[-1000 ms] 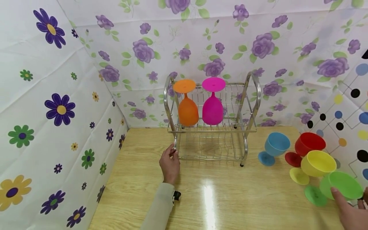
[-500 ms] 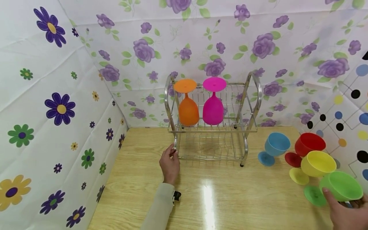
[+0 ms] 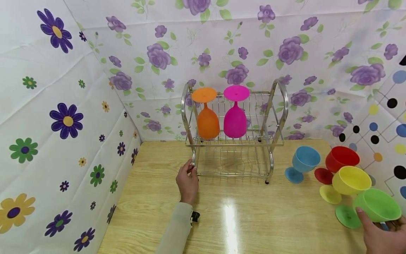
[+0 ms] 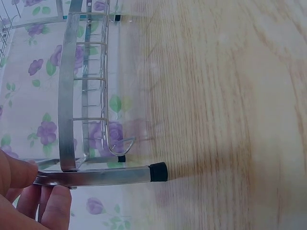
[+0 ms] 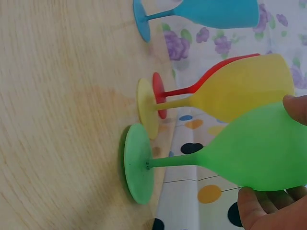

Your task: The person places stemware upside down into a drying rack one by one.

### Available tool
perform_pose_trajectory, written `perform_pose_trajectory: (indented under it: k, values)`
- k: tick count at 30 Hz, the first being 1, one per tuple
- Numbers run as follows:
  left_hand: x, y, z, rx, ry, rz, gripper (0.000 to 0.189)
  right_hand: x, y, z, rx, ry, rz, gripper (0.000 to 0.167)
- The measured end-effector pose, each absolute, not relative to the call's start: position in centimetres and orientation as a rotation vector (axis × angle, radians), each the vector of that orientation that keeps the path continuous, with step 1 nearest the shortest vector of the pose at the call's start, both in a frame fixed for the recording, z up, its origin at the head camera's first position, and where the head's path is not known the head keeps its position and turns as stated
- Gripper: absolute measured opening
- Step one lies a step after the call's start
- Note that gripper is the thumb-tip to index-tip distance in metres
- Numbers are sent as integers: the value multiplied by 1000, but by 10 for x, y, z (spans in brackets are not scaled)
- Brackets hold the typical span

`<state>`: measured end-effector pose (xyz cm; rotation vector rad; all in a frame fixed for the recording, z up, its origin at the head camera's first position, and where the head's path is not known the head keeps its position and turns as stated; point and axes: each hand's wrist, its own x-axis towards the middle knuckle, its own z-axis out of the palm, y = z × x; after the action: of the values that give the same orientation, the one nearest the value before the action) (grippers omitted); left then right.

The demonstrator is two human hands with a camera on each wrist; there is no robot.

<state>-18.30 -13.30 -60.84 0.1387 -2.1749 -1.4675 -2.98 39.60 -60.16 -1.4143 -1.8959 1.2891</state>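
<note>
My left hand (image 3: 188, 181) grips the lower left leg of a two-tier metal dish rack (image 3: 234, 144); in the left wrist view, thumb and fingers (image 4: 55, 206) pinch the tube above its black foot. On the rack's upper tier, an orange goblet (image 3: 208, 123) and a magenta goblet (image 3: 235, 123) stand upside down side by side. At the far right, my right hand (image 3: 382, 236) holds a green goblet (image 3: 375, 206) by its bowl, thumb on one side and fingers on the other. The green goblet is upright, its round base (image 5: 139, 163) close over the table.
Behind the green goblet stand a yellow goblet (image 3: 350, 180), a red goblet (image 3: 342, 158) and a blue goblet (image 3: 305, 158), all upright on the wooden table (image 3: 152, 225). Flowered cloth (image 3: 196, 38) hangs at the back and left; a dotted cloth (image 3: 383, 141) is on the right.
My right hand has come in leftward and its thumb and fingers have closed round the green goblet's bowl. The left hand and the rack have stayed in place.
</note>
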Motion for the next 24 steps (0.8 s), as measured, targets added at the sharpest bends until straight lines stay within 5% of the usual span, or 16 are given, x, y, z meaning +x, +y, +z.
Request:
perform_pose_trajectory:
  k: [24]
  values:
    - [-182,-140,-603,179,-2197,-1535,38,-19,337,-528,-1104,-2078,1166,83]
